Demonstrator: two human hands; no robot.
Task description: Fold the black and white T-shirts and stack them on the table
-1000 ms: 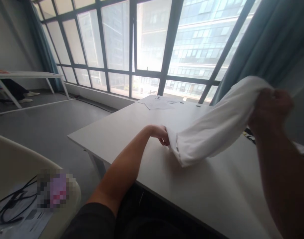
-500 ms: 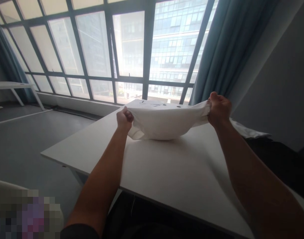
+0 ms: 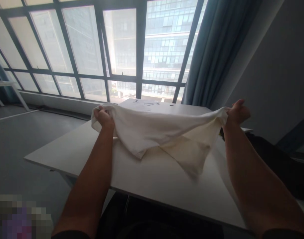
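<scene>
Head view: my left hand & right hand fingers clamped on white cloth, stretched above the surface.

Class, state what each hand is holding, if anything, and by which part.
Both hold one white cloth: left hand grips its left end, right hand its right end.

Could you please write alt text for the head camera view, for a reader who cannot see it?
Both hands, left hand and right hand, hold a white cloth spread above a white table. Behind are large windows and a blue curtain.
</scene>
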